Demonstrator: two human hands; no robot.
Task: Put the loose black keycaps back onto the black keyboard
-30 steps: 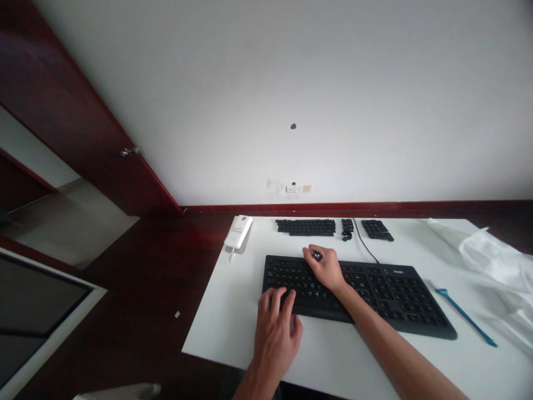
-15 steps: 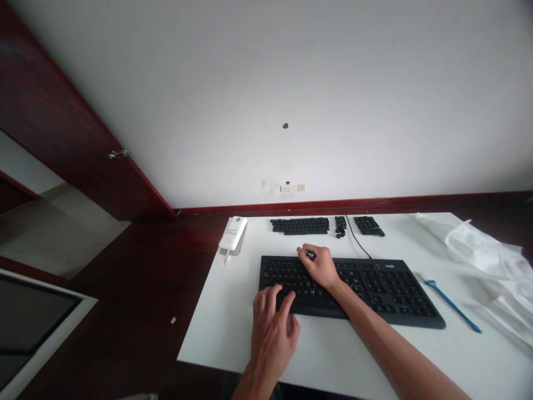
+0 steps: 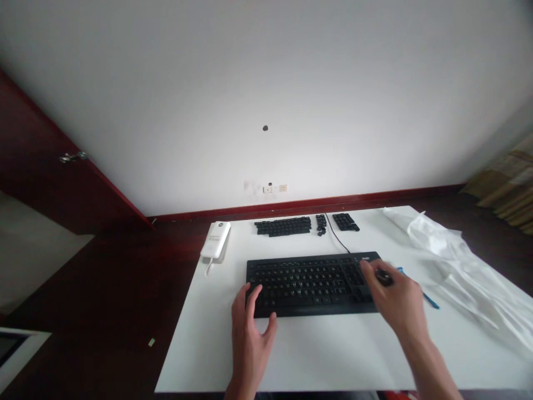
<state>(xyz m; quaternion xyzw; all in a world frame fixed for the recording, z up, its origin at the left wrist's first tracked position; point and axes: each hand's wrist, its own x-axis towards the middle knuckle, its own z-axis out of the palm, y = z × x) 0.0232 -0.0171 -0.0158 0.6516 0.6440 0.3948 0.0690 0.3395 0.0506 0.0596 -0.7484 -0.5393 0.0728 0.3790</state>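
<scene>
A black keyboard base (image 3: 291,310) with its keycaps off lies across the white table, bare switch mounts showing. My left hand (image 3: 252,339) rests at its lower left corner, fingers spread over the edge and thumb by the front rim. Closed in a fist, my right hand (image 3: 402,297) is over the keyboard's right end and hides part of the number pad area. A dark, rounded object (image 3: 383,276) shows in that fist; its kind cannot be made out. Behind the keyboard lie removed keycaps in groups: a wide block (image 3: 283,226), a narrow column (image 3: 320,222) and a number pad block (image 3: 345,221).
A white power bank (image 3: 216,239) with a short cable lies at the table's back left. A blue stick-like tool (image 3: 431,301) lies right of the keyboard, beside crumpled white plastic sheeting (image 3: 466,278). The keyboard cord (image 3: 336,235) runs backward between keycap groups.
My right hand has moved from the keyboard's left-middle to its right end, still closed on the dark object. My left hand has slid toward the keyboard's left corner. The view has turned right.
</scene>
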